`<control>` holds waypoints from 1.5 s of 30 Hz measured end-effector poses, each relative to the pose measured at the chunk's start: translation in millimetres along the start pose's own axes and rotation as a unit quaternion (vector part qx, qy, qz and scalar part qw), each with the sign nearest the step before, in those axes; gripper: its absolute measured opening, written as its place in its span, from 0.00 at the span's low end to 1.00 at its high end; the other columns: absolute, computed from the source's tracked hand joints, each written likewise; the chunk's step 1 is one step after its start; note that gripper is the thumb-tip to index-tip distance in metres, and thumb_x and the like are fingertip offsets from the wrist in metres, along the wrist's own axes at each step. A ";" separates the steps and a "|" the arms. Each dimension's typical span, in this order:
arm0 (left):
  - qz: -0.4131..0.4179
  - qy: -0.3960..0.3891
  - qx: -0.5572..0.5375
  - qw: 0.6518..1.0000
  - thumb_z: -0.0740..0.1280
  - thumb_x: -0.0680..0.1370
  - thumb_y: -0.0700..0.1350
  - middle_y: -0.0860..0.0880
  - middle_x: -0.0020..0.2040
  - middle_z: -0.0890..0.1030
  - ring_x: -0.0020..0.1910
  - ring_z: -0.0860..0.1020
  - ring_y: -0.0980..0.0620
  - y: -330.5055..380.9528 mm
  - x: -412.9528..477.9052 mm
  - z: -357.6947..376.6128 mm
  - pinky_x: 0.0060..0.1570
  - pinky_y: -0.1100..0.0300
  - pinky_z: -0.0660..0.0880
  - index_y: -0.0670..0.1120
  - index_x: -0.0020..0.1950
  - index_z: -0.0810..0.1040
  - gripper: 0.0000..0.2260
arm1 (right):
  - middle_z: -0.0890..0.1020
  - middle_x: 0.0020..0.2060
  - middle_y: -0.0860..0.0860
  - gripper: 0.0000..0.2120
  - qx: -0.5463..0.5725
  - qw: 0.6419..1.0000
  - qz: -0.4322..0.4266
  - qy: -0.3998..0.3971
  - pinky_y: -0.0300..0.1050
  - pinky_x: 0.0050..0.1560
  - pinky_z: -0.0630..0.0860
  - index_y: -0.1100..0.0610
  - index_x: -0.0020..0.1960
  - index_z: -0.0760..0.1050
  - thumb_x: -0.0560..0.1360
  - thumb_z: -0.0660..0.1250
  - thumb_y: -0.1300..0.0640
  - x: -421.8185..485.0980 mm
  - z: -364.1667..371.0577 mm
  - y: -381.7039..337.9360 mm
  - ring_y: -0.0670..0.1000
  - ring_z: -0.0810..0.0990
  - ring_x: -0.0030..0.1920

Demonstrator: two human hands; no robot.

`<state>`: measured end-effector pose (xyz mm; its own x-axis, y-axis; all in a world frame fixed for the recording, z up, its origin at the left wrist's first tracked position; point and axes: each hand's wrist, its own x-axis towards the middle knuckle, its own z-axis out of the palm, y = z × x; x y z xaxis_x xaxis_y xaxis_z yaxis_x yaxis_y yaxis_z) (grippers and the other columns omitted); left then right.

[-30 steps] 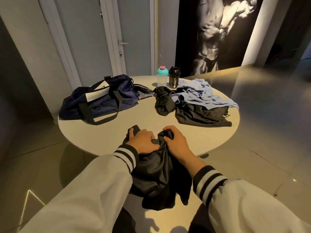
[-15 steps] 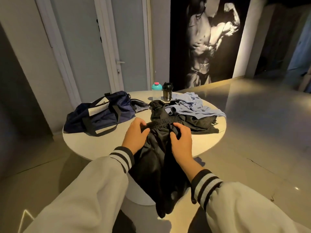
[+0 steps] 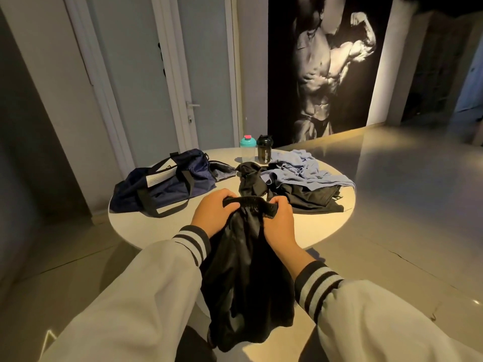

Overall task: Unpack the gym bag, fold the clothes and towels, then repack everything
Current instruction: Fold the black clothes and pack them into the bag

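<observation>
Under the two hands, black shorts (image 3: 245,283) hang down loose in front of the person, near the close edge of the table. Both hands hold the stretchy band (image 3: 248,202) at the top. The left hand (image 3: 213,214) has its fingers curled tight over one end of the band. The right hand (image 3: 281,223) grips the other end the same way. The hands are close together, with a short bit of band between them.

The shorts look thin, soft and light. They look a bit shiny, so I think they may slip and slide when laid flat. The band is the firmest part. Its two ends seem the best places to hold while laying the shorts down to fold.

Just past the hands is the round table (image 3: 321,231). Beyond the left hand sits the dark blue gym bag (image 3: 167,184), slumped and floppy. Beyond the right hand lies a heap of black clothes (image 3: 308,198) with a light blue cloth (image 3: 300,171) on top, none folded yet. Farthest from the hands stand a teal-lid bottle (image 3: 247,147) and a black bottle (image 3: 264,150).
</observation>
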<state>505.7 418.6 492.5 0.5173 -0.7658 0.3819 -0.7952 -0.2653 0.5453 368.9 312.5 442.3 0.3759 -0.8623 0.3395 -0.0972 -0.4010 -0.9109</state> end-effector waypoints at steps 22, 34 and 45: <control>0.027 -0.016 0.130 0.991 0.69 0.79 0.57 0.51 0.52 0.81 0.56 0.73 0.48 -25.8 51.5 0.3 0.57 0.51 0.70 0.55 0.56 0.80 0.09 | 0.83 0.57 0.51 0.12 -0.284 0.948 -0.050 -0.131 0.57 0.60 0.76 0.47 0.61 0.81 0.81 0.63 0.48 71.3 27.9 -13.3 0.57 0.78 0.61; 0.044 -0.109 0.028 0.993 0.69 0.80 0.53 0.51 0.50 0.81 0.50 0.79 0.48 -26.9 38.6 16.0 0.51 0.55 0.75 0.56 0.52 0.76 0.04 | 0.79 0.62 0.49 0.14 -0.296 0.926 -0.016 -0.235 0.69 0.75 0.44 0.45 0.66 0.73 0.83 0.55 0.49 57.1 13.4 1.9 0.55 0.73 0.67; 0.007 -0.171 0.122 0.978 0.68 0.78 0.60 0.47 0.53 0.82 0.51 0.78 0.45 -15.4 13.7 30.7 0.54 0.49 0.77 0.52 0.55 0.79 0.13 | 0.77 0.56 0.54 0.13 -0.355 0.927 -0.087 -0.081 0.56 0.53 0.75 0.51 0.64 0.77 0.83 0.60 0.55 22.3 -31.9 21.1 0.60 0.78 0.53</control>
<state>515.3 394.3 466.4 0.4034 -0.9102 0.0944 -0.8747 -0.3533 0.3319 345.8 274.9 438.1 0.5706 -0.7312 0.3740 -0.5835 -0.6814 -0.4420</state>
